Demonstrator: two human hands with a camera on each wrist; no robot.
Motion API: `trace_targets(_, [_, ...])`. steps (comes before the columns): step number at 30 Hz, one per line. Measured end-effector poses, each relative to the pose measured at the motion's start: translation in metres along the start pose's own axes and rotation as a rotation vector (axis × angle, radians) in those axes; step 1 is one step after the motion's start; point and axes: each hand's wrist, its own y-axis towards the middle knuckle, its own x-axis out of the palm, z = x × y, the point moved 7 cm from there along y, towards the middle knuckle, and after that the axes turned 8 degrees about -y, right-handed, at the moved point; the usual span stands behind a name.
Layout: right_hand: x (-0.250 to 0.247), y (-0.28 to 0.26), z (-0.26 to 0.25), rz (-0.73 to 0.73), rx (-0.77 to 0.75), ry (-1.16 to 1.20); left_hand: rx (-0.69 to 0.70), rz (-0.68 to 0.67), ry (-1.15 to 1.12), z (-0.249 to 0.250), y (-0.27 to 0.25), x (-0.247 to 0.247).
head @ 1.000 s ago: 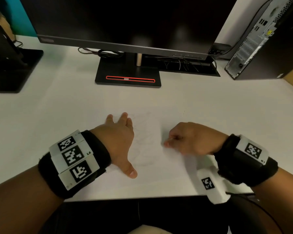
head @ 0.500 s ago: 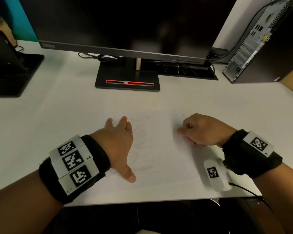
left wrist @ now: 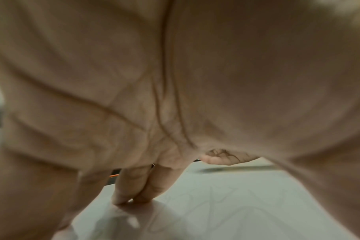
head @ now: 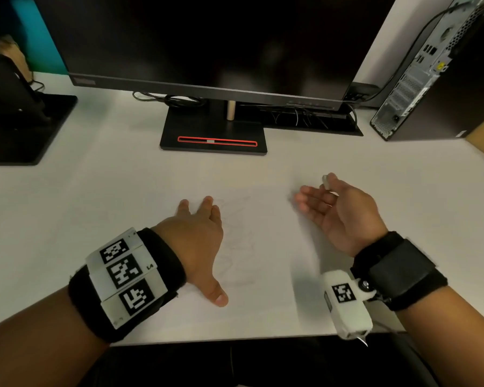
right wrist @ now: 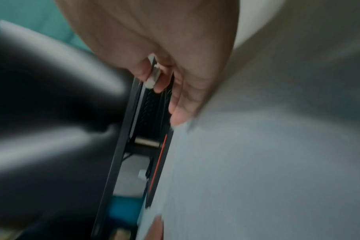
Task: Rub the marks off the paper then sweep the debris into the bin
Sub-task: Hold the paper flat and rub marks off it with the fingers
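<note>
The step in hand was judged to be the change from rubbing to sweeping. Faint marks (head: 235, 247) were still seen on the paper (head: 263, 303), which lay flat on the desk (head: 81, 205) in front of the monitor stand (head: 213, 135). The left hand (head: 196, 247) was pressed flat on the paper, fingers straight and thumb spread. The right hand (head: 338, 213) was turned palm-up just above the paper's far right part, its lower fingers relaxed, with a small eraser (head: 326, 182) pinched between thumb and forefinger. No bin was visible; it would have to be located next.
</note>
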Motion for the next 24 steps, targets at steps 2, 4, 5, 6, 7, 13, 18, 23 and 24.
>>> trace_targets(2, [0.030, -0.015, 0.008, -0.200, 0.025, -0.282, -0.003, -0.004, -0.005, 0.000, -0.002, 0.000])
trace_targets(4, [0.055, -0.028, 0.016, -0.393, 0.003, -0.676, 0.003, -0.001, 0.007, 0.002, -0.003, 0.001])
trace_targets(5, [0.062, -0.030, 0.018, -0.451, -0.024, -0.873, 0.006, 0.001, 0.012, 0.003, -0.003, 0.002])
trace_targets(6, [0.067, -0.030, 0.020, -0.477, -0.054, -1.047, 0.008, 0.003, 0.015, 0.003, -0.005, 0.003])
trace_targets(7, [0.071, -0.026, 0.019, -0.473, -0.088, -1.192, 0.009, 0.007, 0.018, 0.004, -0.006, 0.004])
trace_targets(13, [0.078, 0.013, -0.002, -0.286, -0.201, -1.596, 0.014, 0.012, 0.016, 0.006, -0.009, 0.005])
trace_targets(18, [0.091, 0.010, 0.004, -0.368, -0.242, -1.703, 0.014, 0.017, 0.015, 0.005, -0.008, 0.006])
trace_targets(23, [0.089, 0.018, -0.006, -0.302, -0.248, -1.693, 0.020, 0.018, 0.014, 0.006, -0.006, 0.006])
trace_targets(24, [0.092, 0.015, -0.002, -0.341, -0.247, -1.704, 0.020, 0.021, 0.017, 0.005, -0.006, 0.006])
